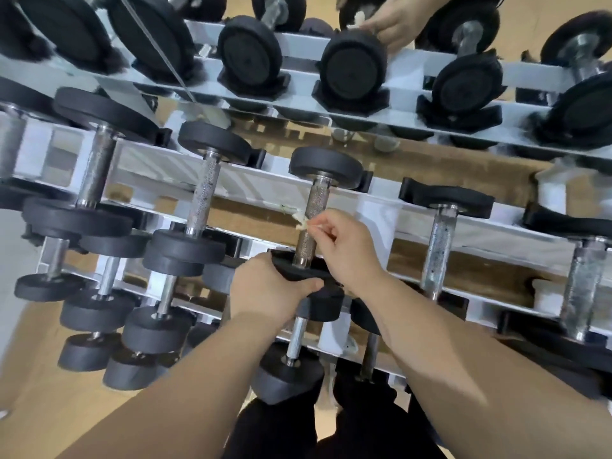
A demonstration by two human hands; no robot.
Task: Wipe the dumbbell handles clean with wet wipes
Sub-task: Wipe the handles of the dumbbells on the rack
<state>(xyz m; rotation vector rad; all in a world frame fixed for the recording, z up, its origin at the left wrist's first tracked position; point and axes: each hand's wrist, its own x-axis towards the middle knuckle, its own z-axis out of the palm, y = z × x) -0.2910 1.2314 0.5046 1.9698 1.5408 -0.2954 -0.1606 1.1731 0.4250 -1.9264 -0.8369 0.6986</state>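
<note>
Tiered white dumbbell rack [261, 185], viewed from above.

The dumbbell being cleaned [326, 165] lies across the middle tier, its knurled steel handle [315, 200] pointing away from the person. Its far head sits on the rear rail and its near head [299, 271] on the front rail.

Left hand [270, 288]: fingers and thumb are curled round the near head, gripping it.

Right hand [347, 250]: thumb and fingertips pinch a small crumpled wet wipe [302, 221]. The wipe sits at the left side of the handle, about midway along it. It appears to touch the steel, though the contact point is too small to confirm.

Adjacent stock: a larger dumbbell [202, 200] one slot to the left and another [442, 240] to the right, both racked. Smaller dumbbells occupy the lower tier [159, 329].

A mirror [390, 150] behind the rack reflects the weights and a hand with a pale wipe. The floor [36, 399] is wood-toned.
</note>
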